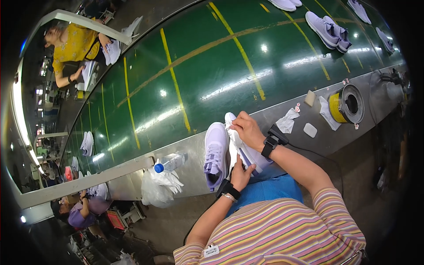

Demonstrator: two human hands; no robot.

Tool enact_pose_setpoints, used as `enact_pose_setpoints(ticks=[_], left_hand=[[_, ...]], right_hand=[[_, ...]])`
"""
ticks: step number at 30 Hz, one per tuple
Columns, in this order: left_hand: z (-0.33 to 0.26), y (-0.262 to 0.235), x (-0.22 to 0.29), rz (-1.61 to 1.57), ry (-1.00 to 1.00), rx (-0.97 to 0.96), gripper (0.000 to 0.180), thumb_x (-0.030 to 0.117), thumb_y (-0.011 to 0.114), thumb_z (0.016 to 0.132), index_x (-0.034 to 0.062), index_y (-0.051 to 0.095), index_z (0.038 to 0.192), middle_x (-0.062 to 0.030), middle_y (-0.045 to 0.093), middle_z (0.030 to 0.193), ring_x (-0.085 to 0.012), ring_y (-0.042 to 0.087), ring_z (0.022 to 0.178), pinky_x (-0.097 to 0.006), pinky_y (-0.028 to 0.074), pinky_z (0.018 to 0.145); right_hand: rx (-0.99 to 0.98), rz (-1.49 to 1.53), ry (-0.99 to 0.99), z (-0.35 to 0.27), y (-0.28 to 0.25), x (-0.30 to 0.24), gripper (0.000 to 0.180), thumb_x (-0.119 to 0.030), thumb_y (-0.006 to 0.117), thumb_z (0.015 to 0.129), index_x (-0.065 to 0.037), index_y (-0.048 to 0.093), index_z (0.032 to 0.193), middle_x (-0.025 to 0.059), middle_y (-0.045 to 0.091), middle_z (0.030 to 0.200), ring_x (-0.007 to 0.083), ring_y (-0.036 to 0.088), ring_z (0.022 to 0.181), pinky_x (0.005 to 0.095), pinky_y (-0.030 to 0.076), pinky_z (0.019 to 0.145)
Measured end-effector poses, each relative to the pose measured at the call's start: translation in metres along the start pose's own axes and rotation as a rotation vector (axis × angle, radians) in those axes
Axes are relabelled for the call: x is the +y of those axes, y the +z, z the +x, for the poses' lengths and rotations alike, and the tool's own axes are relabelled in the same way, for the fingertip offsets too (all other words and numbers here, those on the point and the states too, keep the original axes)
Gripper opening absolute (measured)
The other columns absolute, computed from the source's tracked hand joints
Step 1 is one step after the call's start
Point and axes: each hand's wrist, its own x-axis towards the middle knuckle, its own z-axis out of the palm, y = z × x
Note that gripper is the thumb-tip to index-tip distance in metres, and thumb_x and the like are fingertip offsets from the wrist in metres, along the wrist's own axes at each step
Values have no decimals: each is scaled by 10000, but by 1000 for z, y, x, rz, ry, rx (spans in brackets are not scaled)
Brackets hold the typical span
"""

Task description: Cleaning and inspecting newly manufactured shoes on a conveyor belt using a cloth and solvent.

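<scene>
My left hand (240, 177) is wrapped round the heel end of a white and lilac sneaker (251, 154), which is tilted on its side in front of me. My right hand (248, 131) is closed in a pinch at the sneaker's toe end. Whatever its fingertips hold, if anything, is too small to make out. Just left of the held shoe, a matching lilac sneaker (215, 148) rests on the metal ledge, laces up and toe pointing away. Black bands circle both my wrists.
A green conveyor belt (207, 79) carries more sneakers (324, 31). On the metal ledge (282, 143) are a water bottle (172, 162), crumpled white plastic (159, 187), white cloth (288, 120), a pale pad (310, 130) and a yellow-sided tin (349, 106). Co-workers (75, 46) handle shoes at left.
</scene>
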Motion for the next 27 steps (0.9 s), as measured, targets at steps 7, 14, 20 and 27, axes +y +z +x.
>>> enact_pose_setpoints(ticks=[7,14,20,27], left_hand=[[2,1,-4,-167,48,1,645,192,645,803,-52,302,1291,-161,599,989,-193,585,821,-302,469,733],[-1,0,1,7,114,66,683,105,600,786,-90,224,1322,-182,590,961,-218,597,815,-301,476,714],[-42,-18,19,-11,191,205,724,125,688,734,-36,287,1316,-198,511,1116,-274,559,947,-337,466,806],[-59,-103,-52,-9,165,554,487,54,617,744,-2,456,1200,-139,509,1040,-210,529,896,-306,468,747]], right_hand=[[-111,-157,-187,-34,-14,2,91,-45,610,725,-32,628,813,91,486,755,266,488,744,358,395,657],[-371,-134,-135,-87,-45,-12,87,-85,627,717,-33,612,786,87,486,726,272,482,717,361,394,654],[-250,527,564,-95,-104,-16,110,-57,587,824,-8,569,920,41,576,867,125,571,820,252,461,719],[-33,952,587,-94,-98,-39,188,-5,524,859,-22,512,1045,64,579,931,157,590,856,300,485,782]])
